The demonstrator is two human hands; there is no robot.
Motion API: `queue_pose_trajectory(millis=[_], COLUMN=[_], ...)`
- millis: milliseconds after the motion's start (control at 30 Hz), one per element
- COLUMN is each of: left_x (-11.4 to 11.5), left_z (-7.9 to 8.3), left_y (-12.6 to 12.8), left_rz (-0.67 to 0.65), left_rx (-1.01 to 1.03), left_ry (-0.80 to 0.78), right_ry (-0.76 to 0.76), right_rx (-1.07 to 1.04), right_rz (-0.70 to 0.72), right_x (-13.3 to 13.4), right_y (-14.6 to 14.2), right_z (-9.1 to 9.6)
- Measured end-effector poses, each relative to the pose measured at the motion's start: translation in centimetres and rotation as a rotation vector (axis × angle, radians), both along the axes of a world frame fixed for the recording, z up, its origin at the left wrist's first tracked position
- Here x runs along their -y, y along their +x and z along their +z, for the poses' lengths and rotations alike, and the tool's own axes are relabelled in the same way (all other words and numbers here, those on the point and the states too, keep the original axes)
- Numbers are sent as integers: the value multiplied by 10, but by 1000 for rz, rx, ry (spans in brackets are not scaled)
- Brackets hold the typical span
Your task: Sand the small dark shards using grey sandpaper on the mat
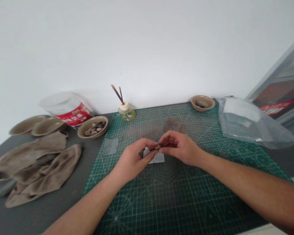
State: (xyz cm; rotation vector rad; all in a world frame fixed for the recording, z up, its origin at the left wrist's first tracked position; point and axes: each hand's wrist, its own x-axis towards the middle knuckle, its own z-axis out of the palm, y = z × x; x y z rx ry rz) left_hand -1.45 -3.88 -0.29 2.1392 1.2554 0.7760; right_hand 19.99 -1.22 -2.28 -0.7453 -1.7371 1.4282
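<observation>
A matt green rubbery cutting mat (181, 195) covers the dark counter (39, 212); rough brown cloths (39, 166) lie left, a glossy clear plastic bag (250, 124) far right.

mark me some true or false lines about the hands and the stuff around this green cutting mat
1. The left hand and the right hand pinch one small dark piece between their fingertips. True.
2. The glass reed diffuser bottle lies tipped over. False: it stands upright.
3. The tan round bowl by the left edge of the green cutting mat holds small pieces. True.
4. The clear plastic jar with a red label stands upright. False: it lies on its side.
5. The brown cloths lie on the mat. False: they lie left of it.
</observation>
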Motion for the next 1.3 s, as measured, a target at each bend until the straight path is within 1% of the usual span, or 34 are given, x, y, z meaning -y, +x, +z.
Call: queue_pose_trajectory(millis=[33,67,167,200,267,367,467,567,633,733,800,867,967,1033,1133,1200,1300], left_x=[0,-1,-2,-3,-4,-5,-6,-6,-7,-11,-14,-16,-15,-13,-10,-9,-13], left_z=[0,1,0,0,0,-1,-1,-2,-2,-2,-2,-2,3,9,16,17,15], left_y=[0,-1,-2,-3,-4,-4,-4,-5,-7,-11,-11,-10,-7,-4,4,11,23], left_rz=[15,37,117,141,169,187,197,207,216,284,341,358,314,269,175,125,107], left_rx=[7,23,93,113,132,131,126,152,178,263,336,364,336,321,321,344,382], left_ry=[4,13,58,77,106,112,98,95,89,95,69,-5,-108,-143,-201,-227,-233], right_ry=[49,135,495,590,687,707,655,518,434,370,354,353,330,263,83,-17,-61], right_rx=[43,118,450,553,698,762,684,511,418,414,454,463,383,256,19,-73,-113], right_rz=[2,-2,-47,-50,-40,-20,-3,-2,-46,-114,-97,-86,-146,-178,-142,-103,-92], right_x=[0,0,2,3,4,7,8,7,5,2,0,0,1,2,1,-1,-4], right_y=[0,1,1,0,-2,-6,-8,-5,-1,5,7,7,8,11,16,19,20], right_z=[1,2,6,6,6,3,2,6,8,9,8,8,11,13,16,17,19])
